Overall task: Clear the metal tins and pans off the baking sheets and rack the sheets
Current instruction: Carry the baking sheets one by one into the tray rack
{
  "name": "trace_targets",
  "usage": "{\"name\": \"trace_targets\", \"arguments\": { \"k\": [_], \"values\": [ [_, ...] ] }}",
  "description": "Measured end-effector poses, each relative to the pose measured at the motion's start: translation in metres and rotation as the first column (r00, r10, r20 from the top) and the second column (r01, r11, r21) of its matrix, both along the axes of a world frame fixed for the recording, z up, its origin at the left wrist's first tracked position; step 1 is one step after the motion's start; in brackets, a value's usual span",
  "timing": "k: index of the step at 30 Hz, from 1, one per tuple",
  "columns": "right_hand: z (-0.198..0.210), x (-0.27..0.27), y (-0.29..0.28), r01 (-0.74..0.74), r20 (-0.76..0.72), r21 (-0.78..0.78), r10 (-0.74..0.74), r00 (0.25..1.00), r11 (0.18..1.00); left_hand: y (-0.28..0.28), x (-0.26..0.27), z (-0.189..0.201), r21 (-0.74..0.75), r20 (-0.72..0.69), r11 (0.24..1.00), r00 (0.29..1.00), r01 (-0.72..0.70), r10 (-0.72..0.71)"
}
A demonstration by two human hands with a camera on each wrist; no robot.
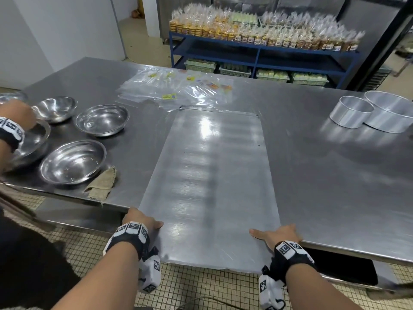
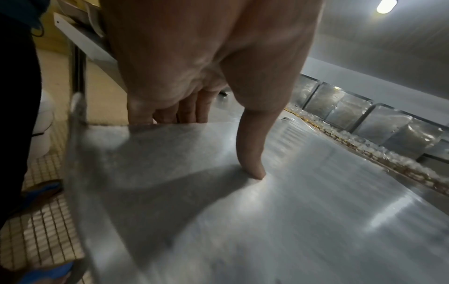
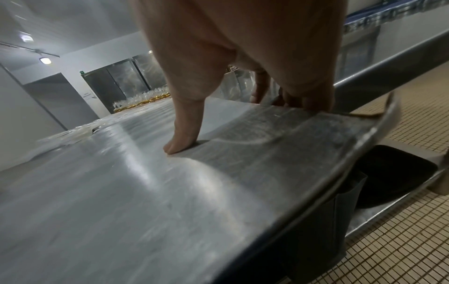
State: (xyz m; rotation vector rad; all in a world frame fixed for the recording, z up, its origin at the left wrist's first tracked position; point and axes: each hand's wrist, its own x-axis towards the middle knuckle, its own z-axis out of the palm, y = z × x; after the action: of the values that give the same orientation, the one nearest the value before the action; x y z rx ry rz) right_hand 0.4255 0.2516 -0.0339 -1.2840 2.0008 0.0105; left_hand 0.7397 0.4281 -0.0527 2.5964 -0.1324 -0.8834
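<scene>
1. Head view: sheet (image 1: 212, 175) lies on the tabletop (image 1: 324, 175) with its long axis running straight away from the person, and its near short end overhangs the tabletop edge. Left hand (image 1: 140, 222) grips the near-left corner and right hand (image 1: 277, 234) grips the near-right corner, thumbs on top, so both hands sit equally near and the rest of the sheet extends forward of the grip. Nothing stands on the sheet. 2 tins (image 1: 375, 110) stand well apart at the far right; 4 bowls (image 1: 73, 164) and a rag (image 1: 101, 184) lie to the left, where another person's hand (image 1: 15, 117) reaches in. Plastic bags (image 1: 176, 90) lie just beyond the sheet's far end.

2. Left wrist view: the left thumb (image 2: 252, 153) presses the sheet's top while the fingers (image 2: 184, 109) curl under its side edge, a firm pinch.

3. Right wrist view: the right thumb (image 3: 182, 138) presses down and the fingers (image 3: 306, 100) wrap under the edge.

4. Judgement: the sheet looks cleared and ready to draw toward the body lengthwise, then carry to a rack, which is not in view.
</scene>
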Motion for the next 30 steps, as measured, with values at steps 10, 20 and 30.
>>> {"name": "trace_targets", "arguments": {
  "k": [10, 20, 30],
  "values": [
    [0.001, -0.023, -0.004, -0.083, -0.017, 0.192, 0.088, 0.996, 0.978, 0.011, 0.000, 0.016, 0.076, -0.165, 0.994, 0.984, 0.084, -0.070],
    [-0.019, -0.040, 0.006, 0.006, 0.157, 0.049, -0.014, 0.987, 0.999, 0.009, -0.010, -0.002, -0.191, -0.180, 0.978, 0.982, -0.085, 0.050],
    [-0.024, -0.031, 0.006, 0.129, 0.203, 0.065, -0.140, 0.969, 0.989, 0.011, -0.011, -0.014, -0.330, -0.194, 0.929, 0.975, -0.165, 0.104]
  ]
}}
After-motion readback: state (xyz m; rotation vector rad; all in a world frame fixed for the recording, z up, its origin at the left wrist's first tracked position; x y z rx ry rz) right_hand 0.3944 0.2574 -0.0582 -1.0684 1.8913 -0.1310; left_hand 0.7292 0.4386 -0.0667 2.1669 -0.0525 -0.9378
